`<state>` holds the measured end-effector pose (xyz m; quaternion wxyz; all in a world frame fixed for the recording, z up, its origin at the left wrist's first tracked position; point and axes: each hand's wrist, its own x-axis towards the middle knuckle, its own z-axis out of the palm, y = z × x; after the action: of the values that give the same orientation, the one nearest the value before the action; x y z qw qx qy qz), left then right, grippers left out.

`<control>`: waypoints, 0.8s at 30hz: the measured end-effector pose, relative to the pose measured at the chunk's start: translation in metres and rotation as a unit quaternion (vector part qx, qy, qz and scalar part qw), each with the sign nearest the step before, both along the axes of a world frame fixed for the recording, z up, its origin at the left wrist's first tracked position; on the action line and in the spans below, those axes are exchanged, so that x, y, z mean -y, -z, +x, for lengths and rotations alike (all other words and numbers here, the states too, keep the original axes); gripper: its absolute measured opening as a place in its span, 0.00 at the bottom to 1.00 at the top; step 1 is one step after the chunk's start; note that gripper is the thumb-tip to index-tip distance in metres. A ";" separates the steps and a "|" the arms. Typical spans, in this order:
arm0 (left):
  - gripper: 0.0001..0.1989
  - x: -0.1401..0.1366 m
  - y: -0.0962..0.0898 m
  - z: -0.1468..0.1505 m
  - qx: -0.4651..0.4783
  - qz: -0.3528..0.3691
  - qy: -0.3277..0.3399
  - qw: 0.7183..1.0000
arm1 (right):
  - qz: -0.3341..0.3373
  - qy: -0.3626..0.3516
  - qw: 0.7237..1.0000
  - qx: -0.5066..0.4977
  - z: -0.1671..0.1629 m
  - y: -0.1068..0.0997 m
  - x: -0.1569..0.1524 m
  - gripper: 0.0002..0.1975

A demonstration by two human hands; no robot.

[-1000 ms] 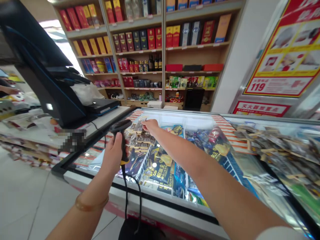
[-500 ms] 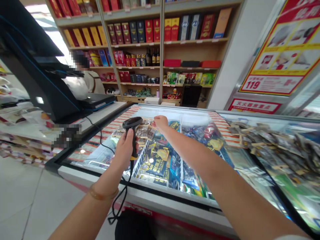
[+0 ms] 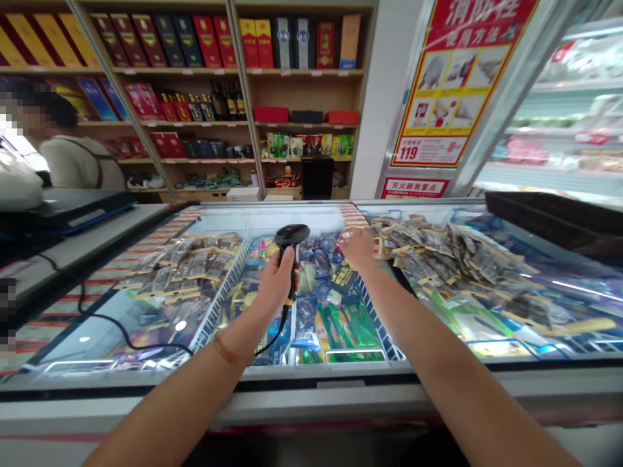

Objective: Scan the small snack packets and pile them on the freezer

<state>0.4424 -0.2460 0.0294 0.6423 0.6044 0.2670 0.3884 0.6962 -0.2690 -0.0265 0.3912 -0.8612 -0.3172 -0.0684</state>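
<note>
My left hand [image 3: 278, 280] is closed round the handle of a black barcode scanner [image 3: 293, 233], its head up above the freezer's glass top. A black cable [image 3: 277, 337] hangs from the handle. My right hand [image 3: 359, 248] is over the glass with its fingers curled together; whatever they may hold is hidden and blurred. Just right of it lies a heap of small clear packets with tan card edges [image 3: 438, 250]. Another group of such packets [image 3: 187, 263] lies on the left part of the glass.
Under the glass, white wire baskets [image 3: 219, 310] hold blue, green and yellow bags. A long dark box-like object [image 3: 555, 220] stands at the right. A black scale [image 3: 82, 206] sits on the left counter, with a person [image 3: 80, 159] behind it. Shelves of boxes [image 3: 185, 39] line the back.
The view has turned right. My right hand has moved from beside the left packets to the edge of the right heap. The scanner, still in my left hand, has shifted right too.
</note>
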 end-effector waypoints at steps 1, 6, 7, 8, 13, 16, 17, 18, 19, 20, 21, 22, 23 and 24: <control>0.26 0.001 0.001 0.007 0.004 -0.002 0.003 1.000 | -0.035 0.024 0.999 0.025 0.004 0.002 0.003 0.23; 0.27 0.001 0.013 0.019 -0.022 -0.001 0.023 0.999 | -0.113 0.086 0.989 0.030 0.008 0.001 0.006 0.26; 0.27 -0.001 0.017 0.018 -0.025 0.000 0.024 0.999 | -0.117 0.093 0.988 0.035 0.007 0.000 0.005 0.27; 0.27 -0.003 0.020 0.016 -0.025 0.000 0.025 0.999 | -0.123 0.098 0.987 0.039 0.006 -0.002 0.006 0.28; 0.27 -0.013 0.031 0.010 -0.023 -0.002 0.017 1.000 | -0.184 0.099 0.978 0.014 0.002 -0.009 0.006 0.34; 0.27 -0.013 0.032 0.009 -0.020 0.013 0.023 0.999 | -0.190 0.097 0.977 -0.004 0.004 -0.010 0.004 0.36; 0.26 -0.012 0.032 0.009 -0.019 0.017 0.025 0.999 | -0.187 0.096 0.978 -0.009 0.005 -0.009 0.004 0.36; 0.26 -0.011 0.031 0.009 -0.019 0.019 0.027 0.999 | -0.182 0.093 0.979 -0.014 0.007 -0.008 0.003 0.36; 0.26 -0.010 0.030 0.009 -0.021 0.020 0.031 0.999 | -0.177 0.090 0.980 -0.016 0.008 -0.007 0.003 0.37; 0.26 -0.009 0.030 0.009 -0.024 0.020 0.034 0.999 | -0.171 0.085 0.982 -0.015 0.010 -0.006 0.003 0.36; 0.26 -0.008 0.030 0.009 -0.027 0.020 0.036 0.999 | -0.166 0.077 0.983 -0.014 0.010 -0.005 0.003 0.36; 0.26 -0.008 0.030 0.008 -0.028 0.020 0.035 0.999 | -0.164 0.068 0.984 -0.012 0.010 -0.005 0.002 0.36; 0.26 -0.008 0.030 0.008 -0.028 0.019 0.034 0.999 | -0.165 0.056 0.985 -0.009 0.008 -0.005 0.002 0.35; 0.26 -0.008 0.030 0.008 -0.028 0.019 0.033 0.999 | -0.172 0.042 0.984 -0.005 0.005 -0.006 0.001 0.34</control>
<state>0.4509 -0.2383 -0.0004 0.6355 0.6355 0.2576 0.3548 0.7008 -0.2698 -0.0201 0.2360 -0.9283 -0.2862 -0.0249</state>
